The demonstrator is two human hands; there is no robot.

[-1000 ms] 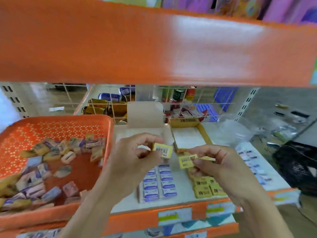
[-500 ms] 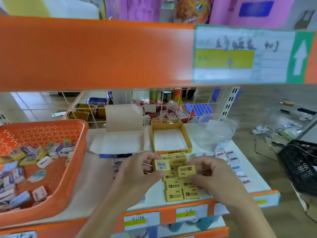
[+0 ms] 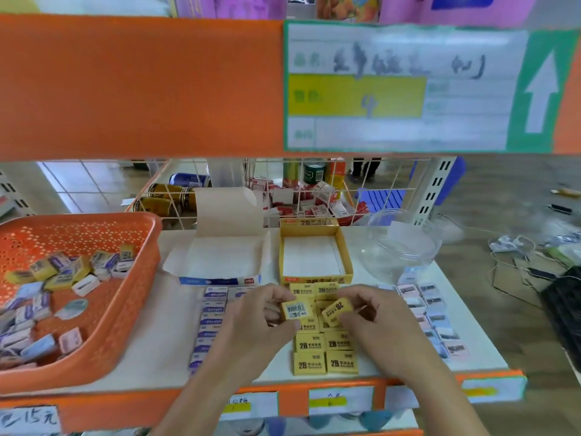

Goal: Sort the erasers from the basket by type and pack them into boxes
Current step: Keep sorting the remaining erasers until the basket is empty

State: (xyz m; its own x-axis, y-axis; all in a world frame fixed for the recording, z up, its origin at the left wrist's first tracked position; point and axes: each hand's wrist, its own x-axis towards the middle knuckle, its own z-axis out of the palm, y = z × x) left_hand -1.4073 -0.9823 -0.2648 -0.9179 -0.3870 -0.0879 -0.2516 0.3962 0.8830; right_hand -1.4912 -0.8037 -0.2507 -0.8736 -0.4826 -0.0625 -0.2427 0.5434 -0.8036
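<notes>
A yellow eraser (image 3: 295,310), barcode up, is pinched by the fingers of the left hand (image 3: 251,325). The right hand (image 3: 377,322) pinches a tilted yellow eraser (image 3: 337,309). Both are over the yellow rows (image 3: 325,354) on the shelf (image 3: 163,325), before the yellow box (image 3: 314,276). The orange basket (image 3: 125,309) sits left.
</notes>
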